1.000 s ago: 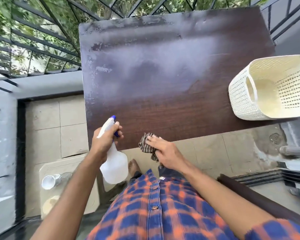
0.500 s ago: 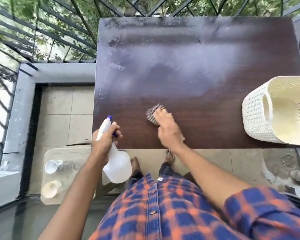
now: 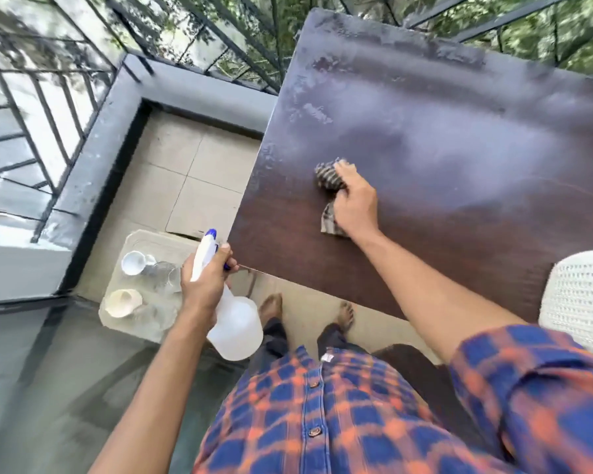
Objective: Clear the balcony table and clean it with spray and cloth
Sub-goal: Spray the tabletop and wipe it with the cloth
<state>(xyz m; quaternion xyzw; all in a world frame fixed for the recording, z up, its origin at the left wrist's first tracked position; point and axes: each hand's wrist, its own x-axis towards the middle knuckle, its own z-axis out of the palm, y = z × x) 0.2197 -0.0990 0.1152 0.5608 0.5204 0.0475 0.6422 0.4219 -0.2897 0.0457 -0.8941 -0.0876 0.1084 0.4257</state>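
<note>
The dark brown wooden table (image 3: pixel 459 234) fills the upper right, with a pale dusty haze over its far half. My right hand (image 3: pixel 355 200) presses a crumpled striped cloth (image 3: pixel 327 176) flat on the tabletop, left of the middle. My left hand (image 3: pixel 204 280) grips the neck of a white spray bottle (image 3: pixel 235 319) with a blue nozzle, held in the air off the table's near left corner.
A cream woven basket (image 3: pixel 579 302) sits at the table's near right edge. On the tiled floor to the left lies a tray (image 3: pixel 141 323) with a white cup (image 3: pixel 134 263), a glass and a beige bowl (image 3: pixel 122 301). Metal railings border the balcony's far and left sides.
My right hand has slid the cloth from the near edge farther onto the table. The spray bottle stays in my left hand. The view has swung left.
</note>
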